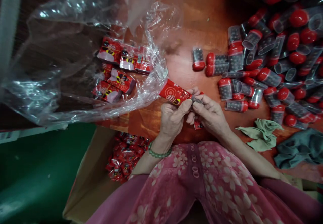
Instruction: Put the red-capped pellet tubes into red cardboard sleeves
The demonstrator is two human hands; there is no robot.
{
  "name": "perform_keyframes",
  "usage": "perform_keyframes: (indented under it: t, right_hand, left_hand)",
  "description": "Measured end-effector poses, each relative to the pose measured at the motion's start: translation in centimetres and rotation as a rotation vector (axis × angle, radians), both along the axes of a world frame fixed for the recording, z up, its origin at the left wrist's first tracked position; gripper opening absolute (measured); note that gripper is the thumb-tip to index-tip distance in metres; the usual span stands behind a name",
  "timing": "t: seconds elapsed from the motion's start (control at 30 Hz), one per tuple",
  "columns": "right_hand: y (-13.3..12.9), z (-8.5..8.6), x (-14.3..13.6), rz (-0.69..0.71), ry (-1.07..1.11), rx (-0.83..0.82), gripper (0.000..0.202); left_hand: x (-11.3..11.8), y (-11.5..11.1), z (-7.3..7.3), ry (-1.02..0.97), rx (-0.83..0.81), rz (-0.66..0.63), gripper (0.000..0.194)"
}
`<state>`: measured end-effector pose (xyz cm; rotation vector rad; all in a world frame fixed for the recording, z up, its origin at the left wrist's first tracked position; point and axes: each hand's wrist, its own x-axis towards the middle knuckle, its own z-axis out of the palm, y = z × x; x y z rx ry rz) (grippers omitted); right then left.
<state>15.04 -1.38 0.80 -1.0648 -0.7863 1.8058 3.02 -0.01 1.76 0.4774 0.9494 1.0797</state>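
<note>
My left hand (173, 118) grips a small red printed box (174, 91) near the middle of the table's front edge. At the box's right end, my right hand (211, 114) pinches a clear container of dark beads (196, 100), mostly covered by my fingers. Whether the container is partly inside the box, I cannot tell. Below my fingers, a bit of red packaging (198, 125) shows. To the left, several red boxes (121, 81) lie in and around a large clear plastic bag (98, 111).
Many red-capped clear containers with dark beads (236, 57) are heaped on the right of the wooden table (196, 18). A pale green cloth (262, 134) and a dark cloth (300, 148) lie at front right. Below the left edge, a cardboard carton (87, 173) holds red packs (126, 156).
</note>
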Motion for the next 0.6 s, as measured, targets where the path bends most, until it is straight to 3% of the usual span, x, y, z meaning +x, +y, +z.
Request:
perform_keyframes:
  t: [0.13, 0.2, 0.3, 0.43, 0.6]
  right_hand:
    - [-0.6, -0.5, 0.1, -0.054, -0.51, 0.317, 0.033]
    - [-0.8, -0.7, 0.3, -0.038, -0.663, 0.458, 0.033]
    - [-0.7, -0.6, 0.6, 0.001, -0.64, 0.515, 0.032]
    - [-0.5, -0.3, 0.9, 0.033, -0.57, 0.442, 0.031]
    - [-0.6, -0.3, 1.3, 0.094, -0.522, 0.445, 0.035]
  left_hand:
    - [0.4, 0.0, -0.3, 0.046, -0.017, 0.077, 0.037]
    - [0.6, -0.1, -0.6, 0.063, -0.021, 0.111, 0.037]
    - [0.7, -0.3, -0.8, 0.054, -0.009, 0.123, 0.041]
    - [0.2, -0.5, -0.7, 0.004, 0.035, 0.156, 0.049]
    - [-0.1, -1.1, -0.5, -0.01, -0.006, 0.138, 0.042]
